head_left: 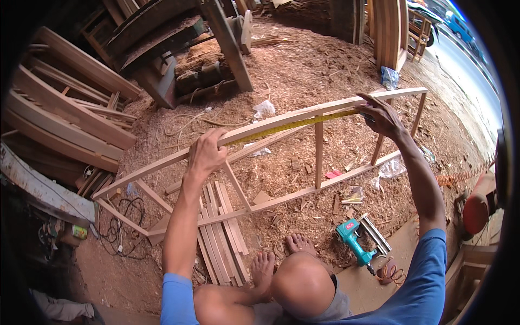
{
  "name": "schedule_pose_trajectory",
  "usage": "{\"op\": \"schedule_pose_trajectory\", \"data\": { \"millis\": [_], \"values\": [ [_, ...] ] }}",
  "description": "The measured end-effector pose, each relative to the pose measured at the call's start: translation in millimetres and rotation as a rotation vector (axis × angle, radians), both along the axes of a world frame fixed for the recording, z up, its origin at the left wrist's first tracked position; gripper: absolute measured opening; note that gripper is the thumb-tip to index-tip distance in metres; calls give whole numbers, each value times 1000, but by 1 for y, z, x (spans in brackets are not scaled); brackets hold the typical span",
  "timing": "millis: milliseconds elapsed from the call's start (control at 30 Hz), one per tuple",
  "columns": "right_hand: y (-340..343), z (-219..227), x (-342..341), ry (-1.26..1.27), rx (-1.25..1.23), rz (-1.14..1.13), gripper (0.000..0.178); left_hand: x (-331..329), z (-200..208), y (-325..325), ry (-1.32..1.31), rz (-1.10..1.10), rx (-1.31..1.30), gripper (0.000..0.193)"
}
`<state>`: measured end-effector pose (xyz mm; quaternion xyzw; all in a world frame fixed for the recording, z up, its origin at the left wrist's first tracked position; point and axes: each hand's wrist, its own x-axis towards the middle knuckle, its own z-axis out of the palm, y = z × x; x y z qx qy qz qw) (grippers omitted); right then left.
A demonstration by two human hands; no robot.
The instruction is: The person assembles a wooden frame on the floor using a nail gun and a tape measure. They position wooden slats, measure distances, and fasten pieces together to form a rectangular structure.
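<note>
A long wooden frame (318,151) of light rails and crosspieces stands on edge across the ground before me. Along its upper rail stretches the yellow blade of a tape measure (292,126). My left hand (207,153) is closed over that rail at the blade's left end; exactly what its fingertips pinch is hidden. Farther right, my right hand (383,116) grips the tape measure's dark case against the rail, with a finger stretched along the wood. Below the frame's right half, a teal nail gun (357,242) lies on the ground near my feet.
Several wooden strips (219,233) lie under the frame, left of my feet. Curved planks (70,116) are stacked at left. A heavy machine stand (238,59) stands at the back. Shavings, plastic scraps and a black cable (122,216) litter the ground. An orange coiled hose (455,179) lies right.
</note>
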<state>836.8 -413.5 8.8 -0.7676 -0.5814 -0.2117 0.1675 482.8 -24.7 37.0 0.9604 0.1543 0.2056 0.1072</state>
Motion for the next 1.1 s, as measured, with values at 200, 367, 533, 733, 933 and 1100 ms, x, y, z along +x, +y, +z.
{"op": "schedule_pose_trajectory", "data": {
  "millis": [200,367,533,733,933,1100],
  "values": [
    [6,2,-2,129,-125,-36,33,-18,-17,-14,-159,348,331,32],
    [6,2,1,134,-87,-36,33,-6,6,-11,73,211,-15,25],
    [1,3,4,168,-77,23,32,-9,10,-12,182,214,22,21],
    [1,1,3,121,-53,34,31,-12,-4,-17,92,324,156,28],
    [0,0,0,104,-35,46,32,-13,1,-7,197,257,52,29],
    [1,2,1,138,-43,55,33,-18,12,-10,212,246,48,26]
  ]
}}
